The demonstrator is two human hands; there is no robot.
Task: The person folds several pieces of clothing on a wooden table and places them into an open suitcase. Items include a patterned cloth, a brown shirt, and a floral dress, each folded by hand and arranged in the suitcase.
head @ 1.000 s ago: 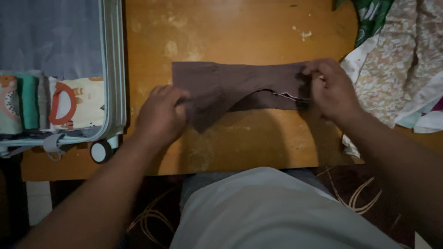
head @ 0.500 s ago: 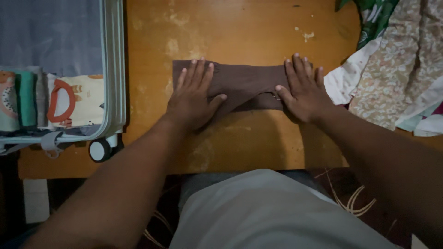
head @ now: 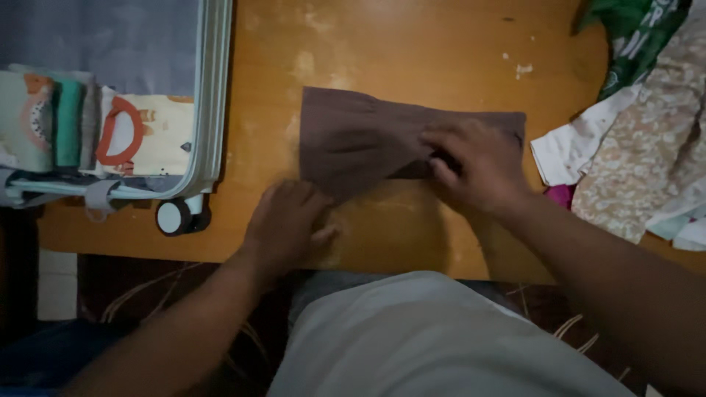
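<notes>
Brown cloth: plain, matte, folded into a flat, roughly rectangular band lying crosswise at mid-counter. Left portion broader with faint creases; lower edge angles upward toward the right, where the band narrows. Right end partly covered.

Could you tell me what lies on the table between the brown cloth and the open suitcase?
Nothing: in the head view, only bare wooden table separates the brown cloth from the suitcase.
</notes>
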